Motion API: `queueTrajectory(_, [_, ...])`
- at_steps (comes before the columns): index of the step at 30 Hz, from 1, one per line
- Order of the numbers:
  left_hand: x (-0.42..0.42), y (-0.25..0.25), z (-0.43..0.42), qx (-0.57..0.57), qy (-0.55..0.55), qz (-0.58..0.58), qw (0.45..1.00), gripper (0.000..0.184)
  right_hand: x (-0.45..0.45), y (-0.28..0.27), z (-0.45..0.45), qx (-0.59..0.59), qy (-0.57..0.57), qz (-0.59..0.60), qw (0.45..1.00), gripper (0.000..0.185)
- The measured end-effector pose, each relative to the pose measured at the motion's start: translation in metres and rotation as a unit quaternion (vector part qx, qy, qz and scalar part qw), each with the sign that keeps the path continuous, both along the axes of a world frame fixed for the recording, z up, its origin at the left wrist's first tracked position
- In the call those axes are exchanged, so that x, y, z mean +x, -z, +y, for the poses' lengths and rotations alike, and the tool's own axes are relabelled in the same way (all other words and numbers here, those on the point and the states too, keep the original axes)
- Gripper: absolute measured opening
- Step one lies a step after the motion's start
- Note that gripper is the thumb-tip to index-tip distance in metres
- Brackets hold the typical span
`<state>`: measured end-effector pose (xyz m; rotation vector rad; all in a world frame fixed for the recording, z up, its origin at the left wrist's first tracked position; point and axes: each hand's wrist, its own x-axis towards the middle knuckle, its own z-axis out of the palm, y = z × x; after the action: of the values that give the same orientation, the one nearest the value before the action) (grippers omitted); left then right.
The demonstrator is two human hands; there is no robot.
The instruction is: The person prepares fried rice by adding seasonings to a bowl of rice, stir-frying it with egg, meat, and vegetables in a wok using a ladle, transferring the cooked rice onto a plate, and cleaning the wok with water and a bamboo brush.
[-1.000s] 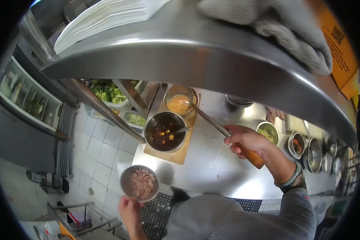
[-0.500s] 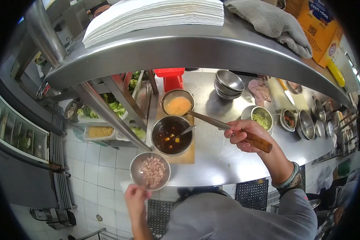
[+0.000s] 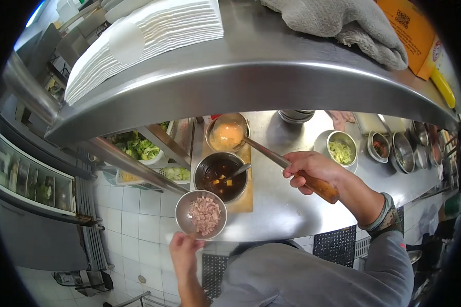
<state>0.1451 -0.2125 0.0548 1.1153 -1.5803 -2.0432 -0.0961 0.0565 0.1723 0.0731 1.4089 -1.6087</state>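
Observation:
My right hand [image 3: 315,174] is closed around the wooden handle of a long metal ladle [image 3: 266,152]. The ladle's cup is at a metal bowl [image 3: 246,123] of orange liquid that looks like beaten egg [image 3: 228,134]; how deep it sits I cannot tell. My left hand [image 3: 185,245] pinches the near rim of a metal bowl [image 3: 184,221] with chopped pinkish meat [image 3: 206,215] in it. Between these bowls stands a metal pot [image 3: 196,176] of dark liquid with yellow pieces, a spoon [image 3: 239,171] leaning in it.
A steel shelf [image 3: 251,84] with paper napkins [image 3: 153,41] and a grey towel [image 3: 338,23] crosses above the counter [image 3: 287,215]. To the right are a bowl of chopped greens [image 3: 341,152] and several metal bowls [image 3: 403,153]. Broccoli [image 3: 141,148] sits at left.
The view has shifted, with the shelf covering more of the counter's back. My left hand and the meat bowl are closer to the pot. My right hand still grips the ladle.

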Motion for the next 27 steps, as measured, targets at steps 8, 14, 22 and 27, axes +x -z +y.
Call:
queueTrajectory(8, [0.016,0.001,0.011,-0.007,-0.064,-0.009,0.998,0.012,-0.012,0.003,0.004,0.044,-0.058,0.004,0.997,0.028])
queueTrajectory(14, [0.017,0.003,0.013,-0.011,-0.062,-0.026,0.998,0.011,-0.021,0.015,0.016,-0.066,-0.001,-0.079,0.995,0.012])
queueTrajectory(22, [-0.032,0.006,0.000,0.034,0.012,0.036,0.999,0.009,-0.001,0.006,0.012,-0.231,0.068,-0.206,0.949,0.005])
queueTrajectory(27, [-0.074,0.020,-0.018,0.072,0.102,0.067,0.990,0.012,0.027,-0.012,-0.005,-0.235,0.111,-0.175,0.950,0.004])
